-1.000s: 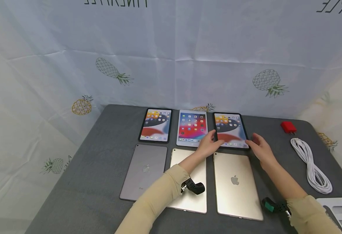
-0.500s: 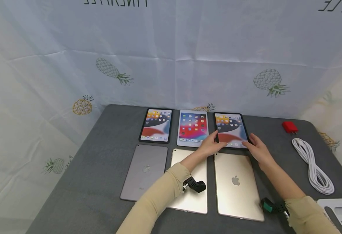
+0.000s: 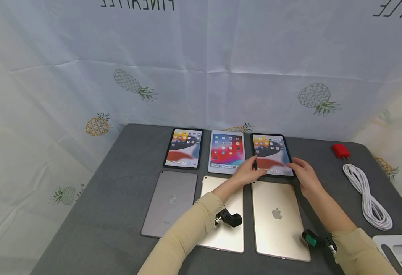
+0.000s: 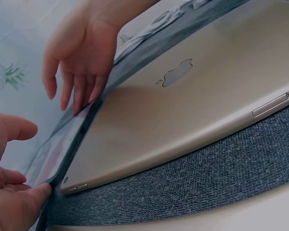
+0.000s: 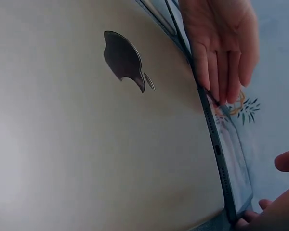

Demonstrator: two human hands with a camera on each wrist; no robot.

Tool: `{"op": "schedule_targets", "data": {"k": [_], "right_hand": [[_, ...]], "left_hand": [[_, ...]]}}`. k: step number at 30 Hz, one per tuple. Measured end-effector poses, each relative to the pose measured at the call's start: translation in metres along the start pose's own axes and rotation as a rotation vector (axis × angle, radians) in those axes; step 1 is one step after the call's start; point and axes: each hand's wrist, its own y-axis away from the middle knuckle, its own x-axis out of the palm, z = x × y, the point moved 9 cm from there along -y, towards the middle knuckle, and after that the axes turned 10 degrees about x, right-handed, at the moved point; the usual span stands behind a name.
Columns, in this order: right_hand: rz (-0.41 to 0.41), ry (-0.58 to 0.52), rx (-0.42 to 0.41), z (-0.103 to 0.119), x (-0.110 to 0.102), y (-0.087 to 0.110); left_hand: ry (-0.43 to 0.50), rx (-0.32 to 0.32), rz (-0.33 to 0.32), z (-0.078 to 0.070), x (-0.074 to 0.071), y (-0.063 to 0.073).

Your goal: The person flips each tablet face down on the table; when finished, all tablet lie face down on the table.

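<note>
The change over the last second is slight and lies mostly in the fingers: the right hand (image 3: 306,177) reaches less far over the glass than it did 0.5 s ago, its thumb now back near the right edge, while the left hand (image 3: 247,172) keeps its place at the lower left corner. Between them, the black-bordered tablet (image 3: 271,151) lies flat, screen up, at the right end of the back row, and its position beside its neighbors looks unchanged, so I judge that this is a small touch-up of contact and not a shift of the tablet itself. The 2 hands are loosely spread, neither clenched; the left thumb touches the lower edge near the corner, and the right fingers are at the opposite corner, though the wrist views are too dim and slanted to tell how firmly they press. Next along the row lie the white-bordered tablet (image 3: 225,145) and another dark-framed tablet (image 3: 183,145), making 3 lit screens. In front, 3 tablets lie backs up: a gold tablet (image 3: 280,221) just below the handled tablet, a paler tablet (image 3: 235,202) partly under the left arm, and a grey tablet (image 3: 171,200).
</note>
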Motion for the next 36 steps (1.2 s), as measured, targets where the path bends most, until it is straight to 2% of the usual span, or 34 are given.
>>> {"op": "schedule_targets", "data": {"k": [10,19,24,27,29,32,36], "right_hand": [[-0.036,-0.182,0.062,-0.003,-0.009,-0.004],[-0.089,-0.21,0.046,-0.001,-0.016,-0.002],[-0.067,-0.215,0.053,0.001,-0.014,0.0],[-0.084,-0.252,0.051,0.002,-0.016,0.003],[-0.104,-0.308,0.037,0.003,-0.019,0.004],[-0.127,-0.333,-0.023,0.01,-0.022,0.009],[-0.172,-0.272,-0.116,0.024,-0.021,0.017]], "left_hand": [[-0.045,0.028,0.015,-0.002,0.001,0.001],[-0.094,0.038,0.031,-0.002,0.003,0.003],[-0.169,0.078,0.063,-0.003,0.006,0.002],[-0.204,0.102,0.087,-0.003,0.009,0.001],[-0.207,0.109,0.094,-0.003,0.01,0.0],[-0.194,0.116,0.093,-0.005,0.01,0.001],[-0.199,0.129,0.076,-0.009,0.007,0.002]]}}
